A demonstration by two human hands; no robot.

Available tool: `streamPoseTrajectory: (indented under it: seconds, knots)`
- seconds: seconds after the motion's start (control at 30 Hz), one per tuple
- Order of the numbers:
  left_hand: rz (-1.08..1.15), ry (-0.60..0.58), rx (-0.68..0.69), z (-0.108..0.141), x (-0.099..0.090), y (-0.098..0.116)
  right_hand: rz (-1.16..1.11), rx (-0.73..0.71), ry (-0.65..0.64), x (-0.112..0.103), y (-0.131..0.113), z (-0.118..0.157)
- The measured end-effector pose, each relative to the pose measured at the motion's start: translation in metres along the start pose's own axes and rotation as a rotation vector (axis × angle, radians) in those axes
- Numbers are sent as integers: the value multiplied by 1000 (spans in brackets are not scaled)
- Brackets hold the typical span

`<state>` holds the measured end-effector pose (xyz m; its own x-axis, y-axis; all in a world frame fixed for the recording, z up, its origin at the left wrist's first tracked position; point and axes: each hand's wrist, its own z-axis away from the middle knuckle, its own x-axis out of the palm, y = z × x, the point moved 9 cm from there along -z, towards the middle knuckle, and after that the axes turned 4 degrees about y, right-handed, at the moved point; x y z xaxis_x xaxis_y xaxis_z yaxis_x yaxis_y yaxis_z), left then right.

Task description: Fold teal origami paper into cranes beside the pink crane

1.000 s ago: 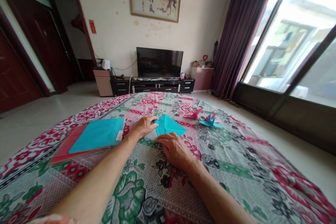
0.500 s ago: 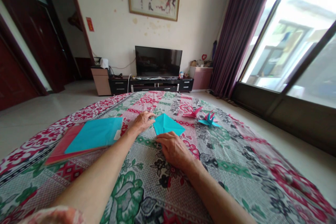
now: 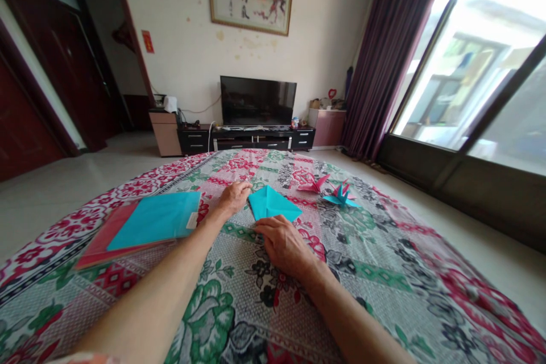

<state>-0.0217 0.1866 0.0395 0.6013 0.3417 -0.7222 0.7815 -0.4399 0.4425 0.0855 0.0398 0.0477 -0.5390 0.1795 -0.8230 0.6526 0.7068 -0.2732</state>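
A folded sheet of bright blue paper [image 3: 275,201] lies on the tablecloth in front of me, with a crease running down its middle. My right hand [image 3: 282,240] is at its near edge, fingers closed and bent over the paper, covering the near corner. At the paper's left side is my left hand [image 3: 234,198], its fingers drawn together and curled; I see nothing in them, and whether the fingertips touch the paper's edge I cannot tell. Farther right sit a pink folded paper crane [image 3: 314,184] and a blue paper crane [image 3: 342,198], with another pink one [image 3: 340,186] just behind it.
Left of my forearm lies a stack of blue paper [image 3: 153,219] over red sheets [image 3: 96,242] in clear wrapping. A floral tablecloth [image 3: 375,244] covers the round table. Beyond it stand a television [image 3: 258,101] on a low cabinet, a purple curtain and a window.
My left hand's fingers have drawn closer together beside the paper. My right hand and the folded paper stay nearly where they were; the whole view shifts slightly.
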Motion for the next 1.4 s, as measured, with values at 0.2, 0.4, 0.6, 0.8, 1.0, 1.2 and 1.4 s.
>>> streamPoseTrajectory:
  seconds: [0.2,0.4,0.6,0.8,1.0,1.2,1.4]
  knots:
    - [91,-105,150,12,4,28,27,63,78,-8,3,3]
    - [84,-144,159,19,5,31,167,304,206,-20,28,8]
    - [164,-129,153,21,1,30,222,385,157,-18,34,8]
    - [207,-109,145,23,-2,27,139,268,63,-9,24,6]
    - [229,-96,145,23,-2,26,87,155,-24,0,14,5]
    - [236,-115,139,23,-3,26,39,86,-50,2,5,6]
    - [218,-121,167,23,-4,26,33,104,-26,-2,7,5]
